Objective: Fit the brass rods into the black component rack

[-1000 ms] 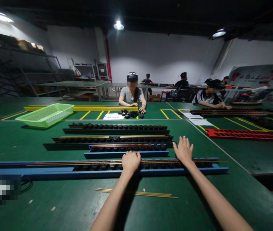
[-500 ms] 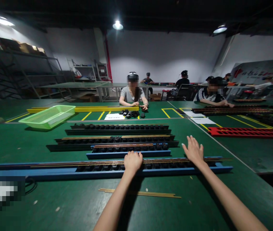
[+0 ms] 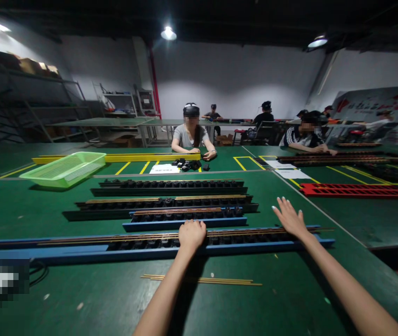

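A long blue rail (image 3: 80, 254) lies across the green table in front of me, with black clips and thin brass rods along its top. My left hand (image 3: 191, 234) rests on its middle, fingers curled down over the rods. My right hand (image 3: 290, 217) lies flat and spread on the rail's right part, fingers pointing away. A shorter blue rail (image 3: 185, 223) and two black rails (image 3: 164, 202) lie just beyond. Loose brass rods (image 3: 202, 280) lie on the table near my forearms.
A light green basket (image 3: 64, 169) stands at the far left. A red rail (image 3: 360, 191) lies at the right. A yellow rail (image 3: 125, 157), papers and black parts lie before a seated person (image 3: 192, 135) opposite. Other people work at tables behind.
My right hand has slid to the right along the blue rail, still flat. My left hand has stayed in place on the rail's middle.
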`<move>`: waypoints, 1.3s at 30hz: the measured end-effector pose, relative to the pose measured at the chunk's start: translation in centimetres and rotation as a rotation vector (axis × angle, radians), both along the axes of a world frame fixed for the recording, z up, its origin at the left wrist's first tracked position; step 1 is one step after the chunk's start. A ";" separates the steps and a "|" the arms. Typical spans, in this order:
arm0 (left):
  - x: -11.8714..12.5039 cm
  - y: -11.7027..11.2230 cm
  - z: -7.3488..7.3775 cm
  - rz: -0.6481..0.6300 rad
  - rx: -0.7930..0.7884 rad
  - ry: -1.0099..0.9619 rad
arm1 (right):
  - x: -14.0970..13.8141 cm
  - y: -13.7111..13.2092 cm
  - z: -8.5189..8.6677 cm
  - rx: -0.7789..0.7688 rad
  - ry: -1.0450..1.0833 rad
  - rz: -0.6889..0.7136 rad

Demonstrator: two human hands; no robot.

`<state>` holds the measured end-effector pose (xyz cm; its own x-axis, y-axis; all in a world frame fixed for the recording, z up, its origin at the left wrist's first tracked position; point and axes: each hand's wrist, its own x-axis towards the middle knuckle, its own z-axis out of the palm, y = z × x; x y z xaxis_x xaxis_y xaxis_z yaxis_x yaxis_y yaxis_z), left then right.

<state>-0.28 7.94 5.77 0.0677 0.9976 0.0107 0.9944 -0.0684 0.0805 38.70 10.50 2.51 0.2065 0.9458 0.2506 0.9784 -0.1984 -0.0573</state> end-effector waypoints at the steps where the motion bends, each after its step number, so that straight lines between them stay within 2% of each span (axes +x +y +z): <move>1: 0.0 0.0 0.0 0.001 -0.001 0.000 | 0.2 0.1 -0.2 -0.024 0.010 0.012; 5: 0.1 0.0 0.2 0.007 -0.001 -0.003 | 0.4 0.4 -0.6 -0.073 0.015 0.062; 9: 0.1 0.0 0.3 0.009 -0.001 -0.012 | 1.2 0.5 0.0 -0.103 0.024 0.086; 13: 0.1 0.0 0.1 0.008 -0.014 -0.017 | 3.0 0.7 0.2 -0.112 0.039 0.034; 18: 0.1 0.1 0.1 0.010 -0.056 -0.018 | 4.0 0.9 -0.6 -0.139 0.076 -0.002; 34: 0.3 -0.4 1.6 0.017 -0.140 0.019 | 3.9 0.8 -0.6 -0.079 0.131 0.029; 39: 0.4 -0.4 1.6 0.016 -0.129 0.019 | 4.6 0.6 0.4 -0.033 0.112 0.067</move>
<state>0.08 7.58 7.41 0.0507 0.9916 -0.1187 0.9967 -0.0428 0.0686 43.28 11.11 2.88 0.1674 0.9658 0.1979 0.9774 -0.1362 -0.1617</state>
